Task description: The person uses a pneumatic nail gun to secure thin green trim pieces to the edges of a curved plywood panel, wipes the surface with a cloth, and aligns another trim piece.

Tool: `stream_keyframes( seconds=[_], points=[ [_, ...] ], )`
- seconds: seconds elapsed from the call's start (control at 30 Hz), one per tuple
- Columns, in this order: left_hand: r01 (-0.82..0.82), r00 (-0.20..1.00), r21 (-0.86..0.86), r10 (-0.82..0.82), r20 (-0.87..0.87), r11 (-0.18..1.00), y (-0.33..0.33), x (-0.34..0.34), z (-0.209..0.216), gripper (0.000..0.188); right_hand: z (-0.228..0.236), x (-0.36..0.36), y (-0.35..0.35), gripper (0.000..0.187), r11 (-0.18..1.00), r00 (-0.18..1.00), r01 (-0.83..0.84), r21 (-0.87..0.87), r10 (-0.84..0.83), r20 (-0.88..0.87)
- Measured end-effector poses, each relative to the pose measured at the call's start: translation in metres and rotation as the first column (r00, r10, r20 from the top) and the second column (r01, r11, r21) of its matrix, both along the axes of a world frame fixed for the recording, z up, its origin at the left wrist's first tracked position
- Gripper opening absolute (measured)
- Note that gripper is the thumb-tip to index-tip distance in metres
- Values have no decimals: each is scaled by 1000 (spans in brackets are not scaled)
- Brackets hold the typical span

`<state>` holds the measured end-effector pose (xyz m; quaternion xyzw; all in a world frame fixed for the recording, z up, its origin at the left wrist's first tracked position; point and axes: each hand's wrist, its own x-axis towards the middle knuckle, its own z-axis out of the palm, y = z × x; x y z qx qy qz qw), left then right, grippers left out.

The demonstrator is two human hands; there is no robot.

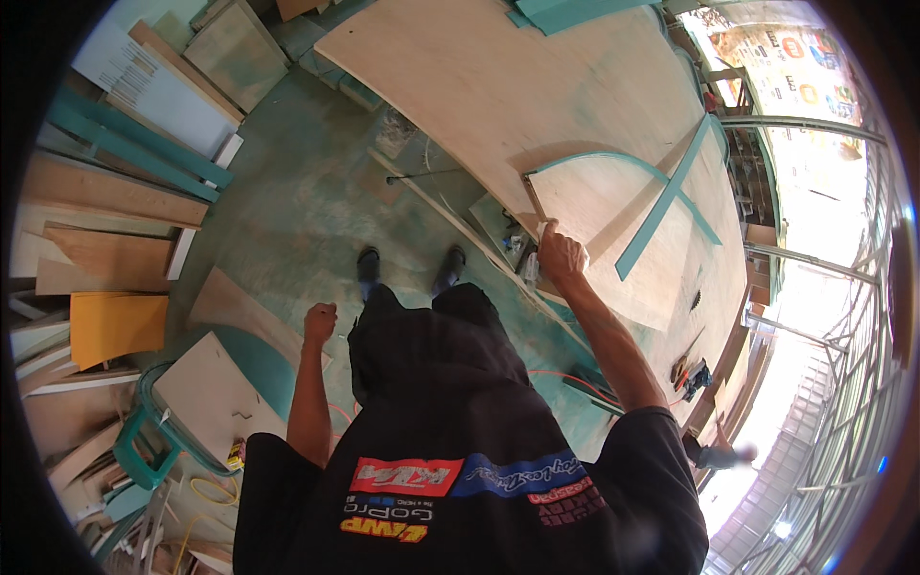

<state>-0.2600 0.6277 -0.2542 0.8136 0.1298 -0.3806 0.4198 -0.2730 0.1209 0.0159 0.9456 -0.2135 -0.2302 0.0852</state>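
One broad pale wooden board [431,72] spreads before us, and we judge it stiff, heavy and best lifted by opposite edges; on it, well to our right of the feet, lies a curved teal strip [596,156], crossed by a straight teal strip [663,203]. We expect the curved strip to be light and a little springy, perhaps easy to snap at its narrow ends, so we would take it near mid-length; the straight one looks stiffer, and we would hold it by its sides. Smaller is a thin brown stick [535,198] over the board's near edge, its far tip by the curved strip's left end, though we cannot tell whether they touch; it looks light and rigid, handiest by its near end, where our right hand [562,253] grips it. Our left hand [320,323] hangs away from the board, fingers curled in, nothing visible inside. Of containers, we make out a clear bottle-like one [532,269] just beside the right hand, and a small yellow box [237,453] lower left, contents of both hidden from us
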Motion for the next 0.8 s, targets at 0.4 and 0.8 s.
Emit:
stream_keyframes(
  seconds=[0.4,0.8],
  points=[
    [47,998,24,-48,38,999,2,0,2,39,-1,-65,-29,51,997,996,-69,26,70,-60],
    [-109,992,-12,110,60,994,-47,-83,2,39,-6,-126,-69,63,987,979,-154,40,158,-125]
  ],
)
